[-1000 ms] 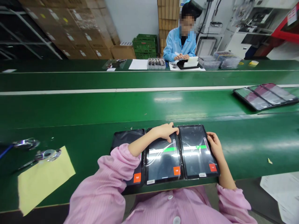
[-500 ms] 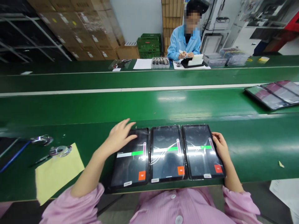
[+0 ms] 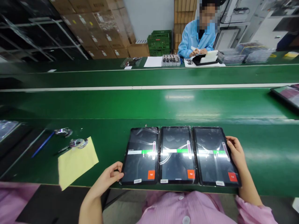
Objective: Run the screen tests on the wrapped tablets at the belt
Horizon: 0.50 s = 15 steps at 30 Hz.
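Three tablets lie side by side at the table's near edge, their screens lit with a white-and-green bar and an orange-red "Fail" box. My left hand (image 3: 112,175) has its fingers curled at the lower left edge of the left tablet (image 3: 140,165), thumb against the rim. At the other end, my right hand (image 3: 237,152) grips the right edge of the right tablet (image 3: 210,169), with its fingertips partly hidden. Between them sits the middle tablet (image 3: 174,168), touched by neither hand. Each tablet bears a small white label at its bottom.
Left of the tablets lies a yellow sheet (image 3: 78,165) with a shiny ring-shaped item (image 3: 79,143) and a pen on it. A blue pen (image 3: 43,144) is farther left. Other tablets (image 3: 288,96) rest at the far right. A co-worker in blue (image 3: 188,39) sits across the green table.
My left hand has come down from above the left tablet's upper part to its lower left edge. The left tablet now sits straighter. My right hand stays on the right tablet; the view has shifted.
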{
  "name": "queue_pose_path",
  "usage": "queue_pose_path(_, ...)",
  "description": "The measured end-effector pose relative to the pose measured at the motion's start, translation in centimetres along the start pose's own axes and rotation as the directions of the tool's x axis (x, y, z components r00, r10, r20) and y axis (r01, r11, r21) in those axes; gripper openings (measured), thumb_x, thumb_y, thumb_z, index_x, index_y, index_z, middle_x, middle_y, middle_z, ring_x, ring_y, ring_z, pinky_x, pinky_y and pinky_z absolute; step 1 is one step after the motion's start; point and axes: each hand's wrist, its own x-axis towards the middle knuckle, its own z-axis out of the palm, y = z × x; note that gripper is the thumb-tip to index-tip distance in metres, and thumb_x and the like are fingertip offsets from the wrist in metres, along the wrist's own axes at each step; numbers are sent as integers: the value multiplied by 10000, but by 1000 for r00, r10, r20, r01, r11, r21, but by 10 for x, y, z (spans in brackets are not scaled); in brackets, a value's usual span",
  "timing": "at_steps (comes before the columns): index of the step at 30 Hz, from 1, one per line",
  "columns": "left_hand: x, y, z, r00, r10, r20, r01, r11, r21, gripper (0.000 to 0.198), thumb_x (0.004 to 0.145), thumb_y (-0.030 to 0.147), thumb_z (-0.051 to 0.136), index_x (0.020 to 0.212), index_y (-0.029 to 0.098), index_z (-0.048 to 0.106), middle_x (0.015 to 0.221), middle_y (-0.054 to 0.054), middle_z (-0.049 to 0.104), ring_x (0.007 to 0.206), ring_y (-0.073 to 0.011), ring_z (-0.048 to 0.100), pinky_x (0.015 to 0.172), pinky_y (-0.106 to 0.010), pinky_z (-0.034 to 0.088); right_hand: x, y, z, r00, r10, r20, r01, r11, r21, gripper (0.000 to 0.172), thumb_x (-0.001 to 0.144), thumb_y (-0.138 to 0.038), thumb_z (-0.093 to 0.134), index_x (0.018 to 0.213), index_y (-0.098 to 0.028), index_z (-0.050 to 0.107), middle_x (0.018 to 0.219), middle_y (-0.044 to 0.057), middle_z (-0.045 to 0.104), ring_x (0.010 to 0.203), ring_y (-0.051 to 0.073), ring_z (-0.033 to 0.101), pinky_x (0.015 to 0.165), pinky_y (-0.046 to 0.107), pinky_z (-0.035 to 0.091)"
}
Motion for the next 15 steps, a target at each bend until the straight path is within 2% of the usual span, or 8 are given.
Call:
queue_pose_path(4, 3, -1, -1, 1000, 2, -12, -2, 1000, -1, 540, 562, 651, 787, 737, 207, 535, 694, 54, 402, 569, -100, 397, 528, -232, 371, 1, 1, -1, 1000, -16, 6, 16, 1000, -20, 364, 805, -589, 601, 966, -263, 620, 899, 39, 643, 847, 241, 591, 783, 365, 485)
queue_pose_path(10, -2, 2, 1, 999, 0, -32, 2, 999, 33, 550, 559, 680, 776, 735, 216, 539, 721, 38, 416, 659, -140, 440, 596, -251, 407, 1, -3, 0, 999, -19, 27, 19, 1000, -8, 375, 792, -595, 606, 969, -263, 611, 921, 49, 642, 890, 259, 598, 816, 382, 492)
queue_pose_path(13, -4, 6, 4, 999, 12, -53, -10, 999, 34, 543, 576, 683, 770, 736, 209, 558, 734, 33, 441, 675, -143, 456, 616, -255, 419, 2, -7, -2, 999, 24, 37, -25, 1000, 17, 405, 764, -605, 648, 979, -264, 615, 926, 48, 643, 899, 263, 596, 817, 380, 496)
queue_pose_path(15, -4, 7, 5, 998, 1, -61, 1, 1000, 30, 546, 577, 685, 768, 756, 207, 575, 741, 29, 472, 677, -145, 473, 621, -259, 423, -1, -12, -7, 992, 87, 87, -91, 994, 52, 444, 761, -625, 659, 1019, -266, 621, 956, 50, 652, 905, 265, 604, 800, 378, 503)
